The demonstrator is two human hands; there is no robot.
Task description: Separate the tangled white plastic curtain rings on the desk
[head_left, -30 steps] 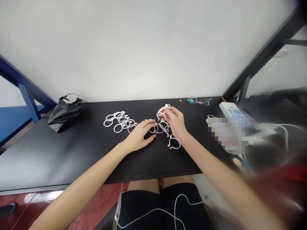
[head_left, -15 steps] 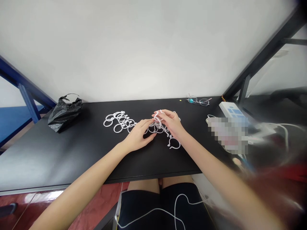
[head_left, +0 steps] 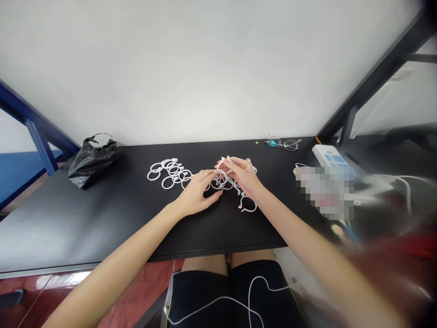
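Note:
In the head view, my right hand [head_left: 245, 175] pinches a white plastic curtain ring [head_left: 220, 163] between thumb and fingers, raised over the others. My left hand [head_left: 198, 192] rests over the pile of rings with its thumb apart from its fingers. Its fingertips come close to the held ring; whether they touch it I cannot tell. More white rings [head_left: 175, 170] lie overlapped to the left of my left hand. One open ring [head_left: 249, 204] lies below my right wrist, its gap towards the left. Both hands partly hide the rings in the middle.
All this lies on a black table [head_left: 129, 214] against a pale wall. A black plastic bag [head_left: 92, 160] stands at the left. Glasses [head_left: 291, 145] lie at the back right, near a white and blue box [head_left: 329, 157]. A white cable [head_left: 223, 299] crosses my lap.
The ring in my right hand has turned, so that its loop now faces me more openly. My left hand has stayed almost still.

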